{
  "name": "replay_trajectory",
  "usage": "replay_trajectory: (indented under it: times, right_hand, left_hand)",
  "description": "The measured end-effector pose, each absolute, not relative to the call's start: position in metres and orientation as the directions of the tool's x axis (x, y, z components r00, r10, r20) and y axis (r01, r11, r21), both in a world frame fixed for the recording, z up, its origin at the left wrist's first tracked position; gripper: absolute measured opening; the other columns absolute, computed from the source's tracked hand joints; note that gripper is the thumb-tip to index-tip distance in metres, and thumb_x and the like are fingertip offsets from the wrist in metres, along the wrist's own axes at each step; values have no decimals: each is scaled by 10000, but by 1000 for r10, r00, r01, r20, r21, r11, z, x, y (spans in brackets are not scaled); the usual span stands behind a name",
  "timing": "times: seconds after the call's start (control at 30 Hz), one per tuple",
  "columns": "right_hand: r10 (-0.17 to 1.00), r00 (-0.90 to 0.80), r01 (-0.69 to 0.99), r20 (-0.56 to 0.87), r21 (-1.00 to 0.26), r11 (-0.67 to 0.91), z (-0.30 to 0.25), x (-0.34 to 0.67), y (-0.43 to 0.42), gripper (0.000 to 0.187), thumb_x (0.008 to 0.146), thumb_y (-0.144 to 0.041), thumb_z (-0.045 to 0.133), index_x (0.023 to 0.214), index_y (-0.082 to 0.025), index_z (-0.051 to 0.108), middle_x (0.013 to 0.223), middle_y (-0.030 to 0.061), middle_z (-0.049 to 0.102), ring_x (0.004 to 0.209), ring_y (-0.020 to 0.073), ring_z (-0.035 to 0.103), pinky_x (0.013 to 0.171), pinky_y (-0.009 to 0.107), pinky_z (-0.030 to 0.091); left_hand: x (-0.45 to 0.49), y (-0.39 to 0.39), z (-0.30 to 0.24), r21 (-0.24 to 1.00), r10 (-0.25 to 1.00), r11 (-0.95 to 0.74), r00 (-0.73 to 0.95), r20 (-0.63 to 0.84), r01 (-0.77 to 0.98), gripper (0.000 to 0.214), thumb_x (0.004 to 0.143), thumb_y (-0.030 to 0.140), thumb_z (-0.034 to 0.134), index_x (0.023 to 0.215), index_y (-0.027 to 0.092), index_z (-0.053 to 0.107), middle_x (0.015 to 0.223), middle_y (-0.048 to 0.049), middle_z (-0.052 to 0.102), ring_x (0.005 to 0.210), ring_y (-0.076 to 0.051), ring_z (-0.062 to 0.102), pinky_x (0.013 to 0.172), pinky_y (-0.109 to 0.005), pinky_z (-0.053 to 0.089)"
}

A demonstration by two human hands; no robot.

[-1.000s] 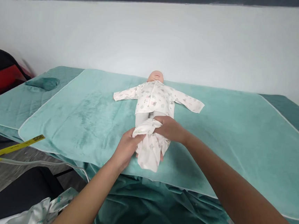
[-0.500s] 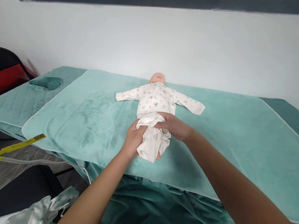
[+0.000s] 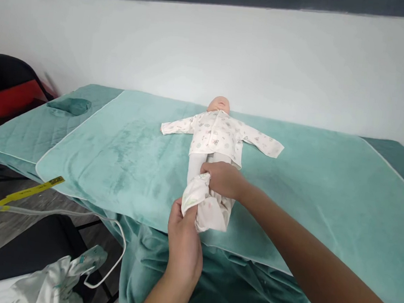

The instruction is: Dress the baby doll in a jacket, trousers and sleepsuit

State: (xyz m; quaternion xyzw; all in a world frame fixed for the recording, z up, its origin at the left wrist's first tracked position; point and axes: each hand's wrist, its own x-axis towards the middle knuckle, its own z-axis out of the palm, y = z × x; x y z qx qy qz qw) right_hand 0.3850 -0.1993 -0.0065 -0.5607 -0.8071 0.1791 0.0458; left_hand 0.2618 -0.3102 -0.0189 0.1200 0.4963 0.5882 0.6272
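Doll [image 3: 217,136] crosswise on bed [image 3: 134,150], head [image 3: 219,104] toward wall [image 3: 214,53]

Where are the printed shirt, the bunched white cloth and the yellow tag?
Printed shirt [image 3: 216,136], head view: middle of its front.
Bunched white cloth [image 3: 211,212], head view: its loose folds.
Yellow tag [image 3: 30,192], head view: mid-strip.

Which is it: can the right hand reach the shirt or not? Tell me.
Probably yes: the shirt lies uncovered just beyond the right hand, though that hand seems to grip the cloth and would likely need to let go.
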Motion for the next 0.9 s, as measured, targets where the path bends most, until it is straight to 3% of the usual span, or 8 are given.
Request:
replay_trajectory:
  times: [0.13,0.23,0.37,0.57,0.9]
  right_hand:
    - [906,-373,921,-202,-204,333,-4,379,-204,157,812,-218,532,927,-218,639,888,43,713,776,195,601,582,288,266]
    - [893,-381,923,-241,-148,354,-3,375,-205,194,807,-234,551,969,-222,656,874,49,714,779,207,615,572,291,254]
    - [882,-382,924,-276,-110,366,-2,370,-208,208,818,-224,548,988,-218,667,863,64,718,779,217,633,572,293,259]
    - [874,-384,923,-299,-155,353,0,368,-210,139,822,-166,518,850,-216,645,832,55,715,764,210,635,570,288,275]
    - [886,-415,883,-206,-327,338,-6,377,-208,93,840,-234,538,780,-208,604,884,60,715,830,228,616,625,303,315]
  left_hand:
    - [253,-321,-46,793,837,268,-275,-473,-548,456,719,305,749,1134,185,602,1029,-62,706,849,-178,663,767,-298,524]
    - [242,-322,-73,865,820,287,-361,-443,-411,394,764,343,715,1112,189,614,1046,-61,690,890,-184,650,781,-297,520]
    - [232,-318,-90,911,856,348,-321,-406,-222,337,831,375,647,1120,203,629,1089,-67,694,960,-209,645,826,-309,510]
    - [230,-316,-72,900,898,404,-115,-424,-161,381,850,373,635,1189,200,654,1128,-75,717,1012,-234,656,833,-300,500]
    - [223,-299,-52,839,886,456,58,-461,-298,497,814,431,707,1222,160,626,1091,-120,721,950,-223,665,846,-324,501]
